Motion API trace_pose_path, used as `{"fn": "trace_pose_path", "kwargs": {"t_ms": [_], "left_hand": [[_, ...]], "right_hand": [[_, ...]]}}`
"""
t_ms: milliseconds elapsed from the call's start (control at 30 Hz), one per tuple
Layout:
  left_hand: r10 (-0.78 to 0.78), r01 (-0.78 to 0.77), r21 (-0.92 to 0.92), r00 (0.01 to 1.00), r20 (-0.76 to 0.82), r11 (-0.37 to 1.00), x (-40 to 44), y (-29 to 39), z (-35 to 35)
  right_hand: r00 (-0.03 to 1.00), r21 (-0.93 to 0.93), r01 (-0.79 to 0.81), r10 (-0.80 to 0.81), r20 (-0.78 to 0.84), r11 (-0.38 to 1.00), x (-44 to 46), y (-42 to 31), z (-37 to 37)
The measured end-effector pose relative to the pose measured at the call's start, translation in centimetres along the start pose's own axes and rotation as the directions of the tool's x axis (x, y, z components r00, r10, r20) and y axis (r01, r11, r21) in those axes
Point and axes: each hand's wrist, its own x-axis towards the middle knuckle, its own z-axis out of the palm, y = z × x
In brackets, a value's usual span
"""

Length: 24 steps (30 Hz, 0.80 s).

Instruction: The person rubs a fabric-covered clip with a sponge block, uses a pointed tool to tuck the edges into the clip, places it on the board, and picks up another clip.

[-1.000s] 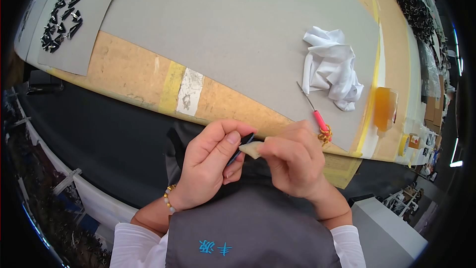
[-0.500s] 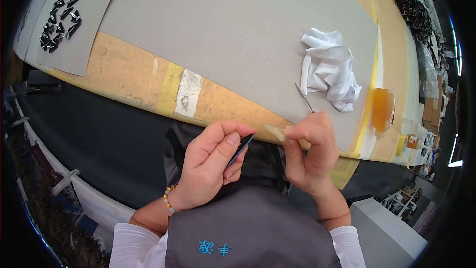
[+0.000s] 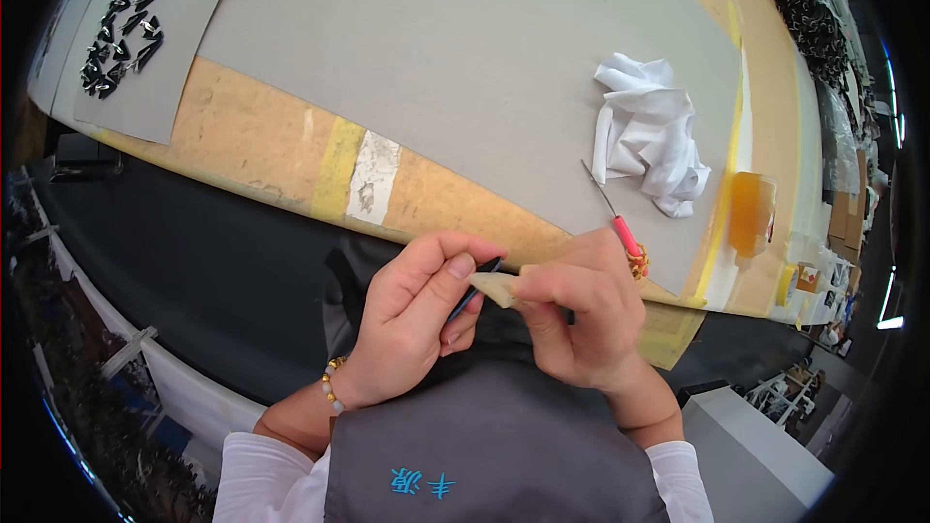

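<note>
My left hand (image 3: 407, 310) is closed, pinching a small flat dark piece (image 3: 465, 302) with a bluish edge between thumb and fingers. A cream-coloured flat wedge (image 3: 496, 290), perhaps rubber or sponge, sits in the pinch of my right hand (image 3: 589, 315). Its far end meets the dark piece beside my left thumb. Just beyond my right hand lies a thin metal-shafted tool with a pink handle (image 3: 626, 234), partly hidden by that hand. A crumpled white cloth (image 3: 647, 131) rests past the tool.
The table's grey sheet (image 3: 436, 58) has a wooden edge with tape strips in front. Several black pieces with metal parts (image 3: 121, 34) lie at far left. An amber block or container (image 3: 751, 213) stands on the right, near a tape roll (image 3: 787, 279).
My right hand has moved left, bringing the cream wedge from a gap away up to the dark piece. More of the pink-handled tool now shows. My left hand stays almost still.
</note>
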Motion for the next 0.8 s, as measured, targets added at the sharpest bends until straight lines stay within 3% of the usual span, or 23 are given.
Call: {"fn": "trace_pose_path", "kwargs": {"t_ms": [167,267,367,467,600,700,800], "left_hand": [[-0.001,0.001,0.002,1.0,-0.006,1.0,0.0,0.1,0.0],[-0.01,0.01,-0.009,1.0,-0.017,1.0,0.1,0.0,0.1],[-0.002,0.002,0.003,1.0,-0.015,1.0,0.1,0.0,0.2],[0.035,-0.035,0.026,0.999,0.008,0.999,0.1,-0.3,-0.1],[0.019,-0.018,0.026,1.0,-0.025,1.0,0.0,-0.1,0.1],[0.022,-0.021,0.026,0.999,-0.039,0.999,0.2,-0.1,0.4],[0.027,-0.027,0.021,1.0,0.0,0.999,0.2,-0.2,0.0]], "right_hand": [[0.998,-0.068,0.038,-0.035,0.05,0.997,0.0,0.9,-0.4],[0.997,-0.134,-0.079,0.079,0.0,0.988,-0.6,1.3,-1.4],[0.998,-0.002,-0.057,0.057,0.001,0.998,0.2,0.1,-1.1],[0.994,-0.021,-0.007,0.009,0.104,1.0,-0.1,0.3,-0.1],[0.996,-0.079,-0.06,0.065,0.06,0.995,-0.2,1.0,-1.0],[0.989,-0.042,-0.15,0.149,-0.015,0.988,-0.5,1.0,-1.6],[0.99,0.044,-0.142,0.143,-0.004,0.989,0.0,0.3,-0.6]]}}
